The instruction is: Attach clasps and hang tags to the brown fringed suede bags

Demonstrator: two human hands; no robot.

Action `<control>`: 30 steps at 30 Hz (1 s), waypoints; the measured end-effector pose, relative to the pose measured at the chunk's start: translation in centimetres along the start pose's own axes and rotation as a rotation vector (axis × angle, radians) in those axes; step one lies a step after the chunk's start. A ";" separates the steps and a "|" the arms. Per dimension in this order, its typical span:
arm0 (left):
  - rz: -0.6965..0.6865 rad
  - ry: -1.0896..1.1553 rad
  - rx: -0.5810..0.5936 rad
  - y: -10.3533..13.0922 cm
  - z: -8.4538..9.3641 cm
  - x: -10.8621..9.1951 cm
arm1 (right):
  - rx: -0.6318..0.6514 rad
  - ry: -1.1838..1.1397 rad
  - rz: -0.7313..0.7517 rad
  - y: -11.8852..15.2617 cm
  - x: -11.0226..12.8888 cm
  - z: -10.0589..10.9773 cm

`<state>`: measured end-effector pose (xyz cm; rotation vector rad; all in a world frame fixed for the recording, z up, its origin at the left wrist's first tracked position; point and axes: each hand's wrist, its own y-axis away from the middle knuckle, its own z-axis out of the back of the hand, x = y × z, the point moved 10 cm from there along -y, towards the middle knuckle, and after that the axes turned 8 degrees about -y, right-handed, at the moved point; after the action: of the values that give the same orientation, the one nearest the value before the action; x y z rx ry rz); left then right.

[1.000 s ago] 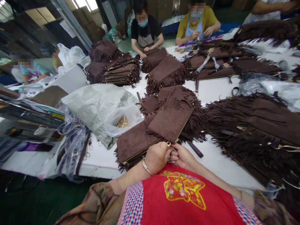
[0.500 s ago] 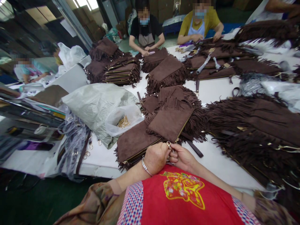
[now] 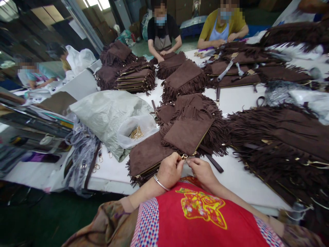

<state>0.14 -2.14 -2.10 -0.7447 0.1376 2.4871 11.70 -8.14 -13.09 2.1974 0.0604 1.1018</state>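
Observation:
My left hand (image 3: 169, 170), with a silver bangle at the wrist, is closed in a pinch on a small gold metal clasp (image 3: 184, 156). My right hand (image 3: 203, 171) is just to its right, thumb and finger pressed together near the clasp; whatever sits between those fingertips is too small to make out. Right behind my hands lies a brown suede pouch (image 3: 187, 135) with a gold zipper and fringe. Under its left side is another brown pouch (image 3: 149, 153). A dark strap (image 3: 215, 162) reaches out over the white table to the right.
A clear bag (image 3: 136, 133) of small tan pieces stands beside a grey plastic sack (image 3: 108, 115). Loose gold rings (image 3: 96, 168) lie at the left. Fringed pouches (image 3: 298, 137) are heaped at the right. Two co-workers sit across the table (image 3: 238, 97).
My hands have drawn slightly apart at the fingertips, and the right fingers have come off the left hand. The clasp stays by the left fingertips. The view has shifted a little.

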 end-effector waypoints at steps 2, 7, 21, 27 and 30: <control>0.013 0.000 -0.005 0.0 0.2 0.1 | 0.006 0.179 0.186 0.2 2.0 0.0; 0.018 0.004 -0.025 -0.1 0.4 0.1 | 0.117 0.532 0.591 1.7 4.9 -1.7; -0.021 -0.019 -0.009 0.5 -0.5 0.3 | 0.094 0.095 0.207 0.0 1.6 -1.7; -0.104 -0.097 0.038 0.2 -1.0 -0.5 | 0.134 -0.098 0.060 -0.1 0.4 -3.0; -0.069 -0.001 0.007 -0.5 0.0 -0.3 | 0.122 -0.102 0.045 -0.4 0.5 -3.1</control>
<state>0.66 -1.86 -1.93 -0.7331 0.1178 2.4204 9.86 -6.03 -11.72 2.3710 0.0345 1.0331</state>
